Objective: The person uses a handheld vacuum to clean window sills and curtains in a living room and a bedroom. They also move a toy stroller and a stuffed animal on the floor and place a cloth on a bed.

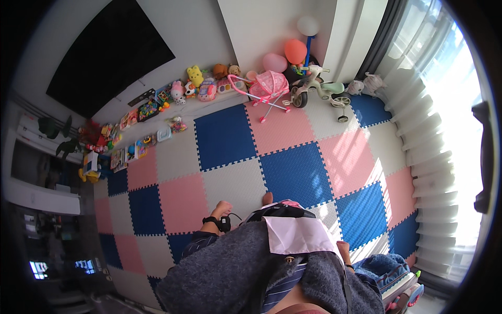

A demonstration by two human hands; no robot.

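My left hand (pixel 222 208) is out in front over the foam floor mat, its fingers loosely curled. Around its wrist sits a black strap with a small black device (pixel 224 224), from which a thin cable runs. My right hand (pixel 343 248) hangs low at the right, beside the edge of a pale pink cloth (pixel 298 235); what its fingers hold is hidden. The cloth lies across the front of my fuzzy grey garment (pixel 219 267). Beyond it are a black item (pixel 278 213) and a bare foot (pixel 267 198).
Interlocking foam tiles (pixel 223 137) cover the floor. A pink toy stroller (pixel 268 88) and a child's tricycle (pixel 317 88) stand by the wall. Toys line a low ledge (pixel 184 108). White curtains (pixel 427 157) hang at the right, near folded denim (pixel 378 269) on a cart.
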